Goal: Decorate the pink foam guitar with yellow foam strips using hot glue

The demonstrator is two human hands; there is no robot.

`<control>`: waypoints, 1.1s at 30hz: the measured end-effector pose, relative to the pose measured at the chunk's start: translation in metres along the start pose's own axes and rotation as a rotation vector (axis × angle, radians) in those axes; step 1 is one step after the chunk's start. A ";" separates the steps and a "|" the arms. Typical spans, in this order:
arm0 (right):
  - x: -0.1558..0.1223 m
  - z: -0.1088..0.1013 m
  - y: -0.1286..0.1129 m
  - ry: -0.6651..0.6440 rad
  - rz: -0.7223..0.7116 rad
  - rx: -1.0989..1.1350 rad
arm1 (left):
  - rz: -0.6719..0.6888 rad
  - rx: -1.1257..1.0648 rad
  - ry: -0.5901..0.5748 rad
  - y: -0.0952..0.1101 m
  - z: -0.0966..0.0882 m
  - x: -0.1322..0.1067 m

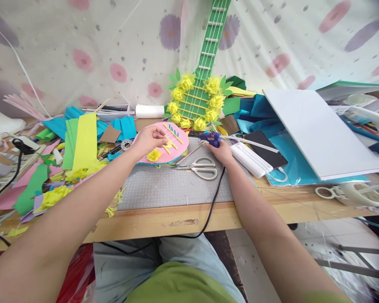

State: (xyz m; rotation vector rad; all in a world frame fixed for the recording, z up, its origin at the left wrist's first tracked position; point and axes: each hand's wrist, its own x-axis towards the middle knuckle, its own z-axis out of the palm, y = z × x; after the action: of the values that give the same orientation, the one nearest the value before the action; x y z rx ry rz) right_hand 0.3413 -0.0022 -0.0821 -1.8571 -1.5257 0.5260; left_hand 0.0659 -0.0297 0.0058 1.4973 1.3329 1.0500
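My left hand (pixel 149 141) is over a round pink paper disc (pixel 142 156), its fingers pinched at a small yellow paper flower (pixel 168 143). The disc carries yellow sticks with blue pegs and pale strings, and a larger yellow paper flower (pixel 153 155) near its front edge. My right hand (pixel 220 152) is closed around a blue hot glue gun (pixel 209 137), with a white glue stick (pixel 252 142) sticking out of its back and the nozzle toward the disc. Between my hands, scissors (pixel 204 167) lie on a grey cutting mat (pixel 164 189).
Behind stands a green paper guitar (pixel 194 99) ringed with yellow flowers. Coloured paper scraps (pixel 55 198) cover the left side. To the right are a white power strip (pixel 251 160), a white board (pixel 318 134) and a tape roll (pixel 363 194). The gun's black cord (pixel 213 206) hangs over the table's edge.
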 end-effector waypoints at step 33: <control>-0.058 0.000 -0.067 -0.457 -0.496 -0.046 | 0.029 -0.261 0.694 -0.065 -0.026 -0.050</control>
State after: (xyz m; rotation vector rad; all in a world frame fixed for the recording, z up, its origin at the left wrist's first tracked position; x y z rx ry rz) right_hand 0.2814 -0.0523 -0.0404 -1.3610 -2.2263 0.7066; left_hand 0.0191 -0.0733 -0.0511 0.9864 1.5473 1.7865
